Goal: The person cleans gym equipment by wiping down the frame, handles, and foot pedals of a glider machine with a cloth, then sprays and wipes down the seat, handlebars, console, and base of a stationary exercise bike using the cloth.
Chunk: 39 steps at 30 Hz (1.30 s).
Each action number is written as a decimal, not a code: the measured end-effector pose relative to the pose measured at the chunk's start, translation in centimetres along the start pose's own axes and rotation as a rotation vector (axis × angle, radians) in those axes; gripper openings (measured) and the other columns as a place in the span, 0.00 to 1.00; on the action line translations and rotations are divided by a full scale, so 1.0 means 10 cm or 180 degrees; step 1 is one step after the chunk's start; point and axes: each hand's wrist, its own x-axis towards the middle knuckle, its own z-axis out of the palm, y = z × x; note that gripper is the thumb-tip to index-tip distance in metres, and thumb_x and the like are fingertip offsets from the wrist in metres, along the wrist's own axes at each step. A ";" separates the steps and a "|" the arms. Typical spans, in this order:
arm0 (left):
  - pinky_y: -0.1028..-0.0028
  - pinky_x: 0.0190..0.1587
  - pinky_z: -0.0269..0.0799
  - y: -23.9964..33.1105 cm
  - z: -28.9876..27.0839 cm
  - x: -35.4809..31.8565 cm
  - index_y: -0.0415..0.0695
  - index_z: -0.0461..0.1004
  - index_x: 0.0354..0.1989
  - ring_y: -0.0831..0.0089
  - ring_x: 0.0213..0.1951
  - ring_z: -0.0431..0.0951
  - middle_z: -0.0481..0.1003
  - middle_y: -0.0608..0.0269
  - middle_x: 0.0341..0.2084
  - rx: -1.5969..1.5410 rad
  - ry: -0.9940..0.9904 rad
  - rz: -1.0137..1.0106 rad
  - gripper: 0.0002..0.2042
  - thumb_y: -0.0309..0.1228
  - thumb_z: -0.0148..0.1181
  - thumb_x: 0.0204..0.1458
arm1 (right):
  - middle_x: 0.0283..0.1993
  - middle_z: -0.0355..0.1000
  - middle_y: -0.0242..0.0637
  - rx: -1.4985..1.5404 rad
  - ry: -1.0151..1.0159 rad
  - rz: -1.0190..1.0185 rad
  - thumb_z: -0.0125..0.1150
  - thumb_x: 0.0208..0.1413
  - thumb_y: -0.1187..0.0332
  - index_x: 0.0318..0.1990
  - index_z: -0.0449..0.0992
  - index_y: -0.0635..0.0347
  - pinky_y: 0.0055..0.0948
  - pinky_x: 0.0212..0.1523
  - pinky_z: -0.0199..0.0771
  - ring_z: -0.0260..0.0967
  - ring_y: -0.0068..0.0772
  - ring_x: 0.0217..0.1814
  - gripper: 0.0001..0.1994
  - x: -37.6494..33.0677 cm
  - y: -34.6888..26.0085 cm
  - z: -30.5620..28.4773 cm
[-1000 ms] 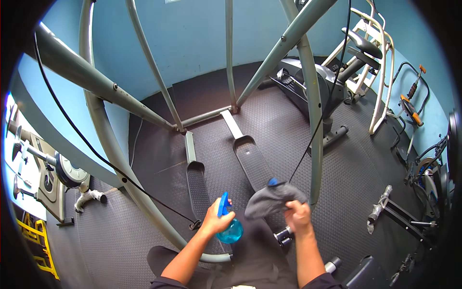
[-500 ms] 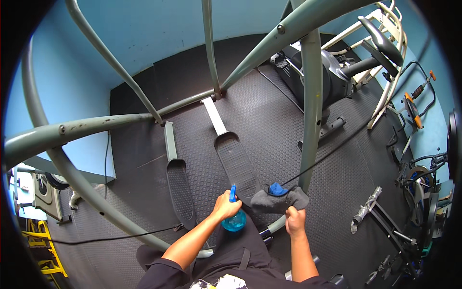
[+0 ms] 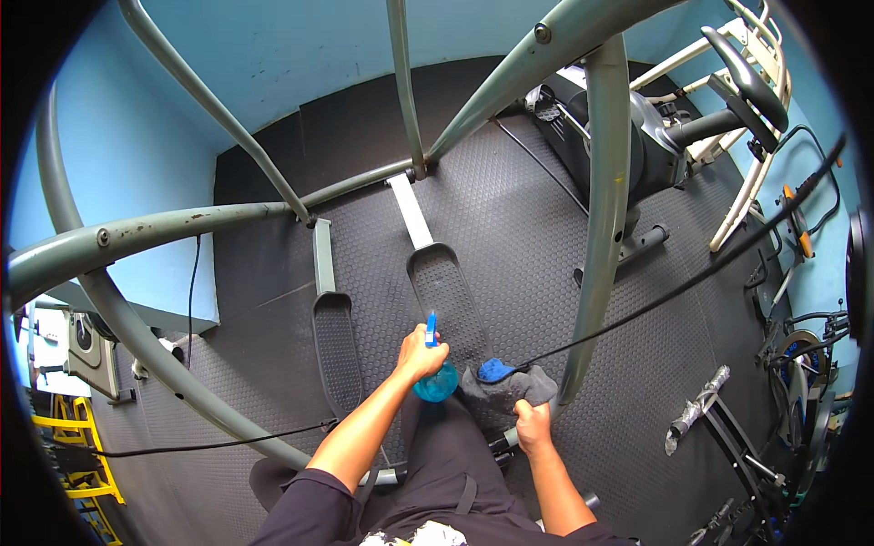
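My left hand (image 3: 421, 355) is closed around the neck of a spray bottle (image 3: 436, 383) with a blue trigger head and a see-through teal body. Close to its right, my right hand (image 3: 532, 426) grips the lower edge of a grey cloth (image 3: 510, 389). A blue patch shows at the top of the bunched cloth. Both hands hover over the near end of a long black foot pedal (image 3: 446, 282) on a white arm. A second black pedal (image 3: 337, 350) lies to the left, beside my left forearm.
Grey-green frame tubes (image 3: 604, 200) curve around me on both sides. A black cable (image 3: 674, 291) stretches from the cloth toward the upper right, another (image 3: 209, 449) runs left. An exercise bike (image 3: 655, 136) stands at the far right, a yellow rack (image 3: 86, 446) at the left.
The cloth and both hands sit slightly higher and further left in the picture. The right cable's far part looks thicker and higher. Both grips are unchanged.
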 end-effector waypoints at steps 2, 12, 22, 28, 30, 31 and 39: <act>0.61 0.52 0.76 -0.06 0.08 0.07 0.39 0.74 0.48 0.55 0.47 0.82 0.81 0.50 0.41 -0.0097 0.0291 0.0300 0.22 0.38 0.63 0.45 | 0.42 0.65 0.26 -0.0091 -0.0017 -0.0129 0.45 0.44 0.83 0.43 0.73 0.60 0.19 0.43 0.65 0.64 0.23 0.43 0.18 -0.03 -0.02 -0.03; 0.63 0.49 0.75 -0.02 0.13 -0.10 0.41 0.73 0.45 0.57 0.44 0.82 0.80 0.52 0.39 -0.0083 0.0046 0.0055 0.20 0.39 0.64 0.46 | 0.40 0.65 0.27 0.0030 0.0245 -0.0672 0.46 0.44 0.83 0.40 0.74 0.60 0.19 0.38 0.63 0.63 0.22 0.40 0.16 -0.19 0.04 -0.12; 0.63 0.51 0.75 -0.22 0.62 -0.98 0.42 0.75 0.45 0.59 0.46 0.82 0.81 0.54 0.40 -0.0680 -0.0332 0.0147 0.19 0.38 0.64 0.46 | 0.43 0.69 0.23 0.0229 0.0784 -0.0730 0.46 0.51 0.82 0.45 0.76 0.58 0.18 0.38 0.62 0.63 0.17 0.39 0.17 -0.28 -0.07 -0.33; 0.64 0.49 0.75 -0.32 0.63 -1.08 0.44 0.74 0.48 0.61 0.45 0.82 0.80 0.57 0.41 -0.0543 -0.0555 -0.0143 0.20 0.37 0.65 0.46 | 0.47 0.68 0.27 0.0267 0.0869 -0.0610 0.45 0.50 0.83 0.48 0.74 0.63 0.20 0.43 0.65 0.63 0.20 0.44 0.18 -0.39 -0.17 -0.25; 0.65 0.46 0.76 -0.37 0.56 -1.13 0.44 0.74 0.48 0.64 0.43 0.82 0.80 0.57 0.40 -0.1405 -0.0290 0.0535 0.18 0.33 0.64 0.47 | 0.48 0.68 0.27 0.0269 0.0821 -0.0644 0.45 0.50 0.83 0.48 0.74 0.63 0.19 0.42 0.64 0.63 0.20 0.44 0.19 -0.40 -0.16 -0.31; 0.67 0.45 0.77 -0.39 0.44 -1.18 0.43 0.73 0.52 0.68 0.42 0.82 0.79 0.57 0.43 -0.1468 -0.0068 0.1010 0.20 0.28 0.62 0.48 | 0.48 0.69 0.27 0.0291 0.0776 -0.0674 0.45 0.50 0.83 0.49 0.74 0.63 0.19 0.42 0.64 0.63 0.20 0.44 0.19 -0.40 -0.15 -0.34; 0.67 0.47 0.80 -1.03 -0.45 -0.40 0.39 0.65 0.62 0.62 0.47 0.83 0.72 0.51 0.58 -0.1808 0.1253 0.1755 0.26 0.17 0.55 0.51 | 0.45 0.69 0.26 0.0206 0.0383 -0.0770 0.44 0.49 0.82 0.46 0.75 0.62 0.18 0.38 0.64 0.63 0.18 0.39 0.18 -0.31 -0.22 -0.18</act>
